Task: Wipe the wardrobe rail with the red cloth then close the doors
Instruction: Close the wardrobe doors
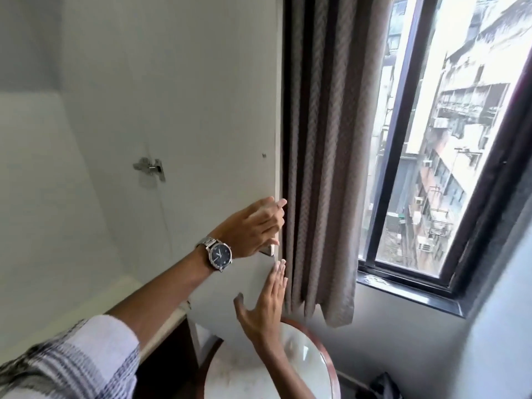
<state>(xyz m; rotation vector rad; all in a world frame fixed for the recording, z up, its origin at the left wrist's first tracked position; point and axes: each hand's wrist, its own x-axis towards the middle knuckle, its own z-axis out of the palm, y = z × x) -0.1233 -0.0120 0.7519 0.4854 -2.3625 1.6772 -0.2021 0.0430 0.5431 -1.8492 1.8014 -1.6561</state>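
The white wardrobe door [178, 90] stands swung open, its inner face toward me, with a metal hinge [149, 168] on its left side. My left hand [253, 226], with a steel watch on the wrist, curls its fingers around the door's right edge by a small metal handle [269, 250]. Lower on the same edge, my right hand [264, 300] has its fingers spread and its fingertips at the door. Neither the red cloth nor the wardrobe rail is in view.
A brown curtain [322, 156] hangs just right of the door's edge, beside a dark-framed window [449, 145]. A round glass-topped table [290, 367] stands below my right hand. The white wardrobe interior [43, 197] lies to the left.
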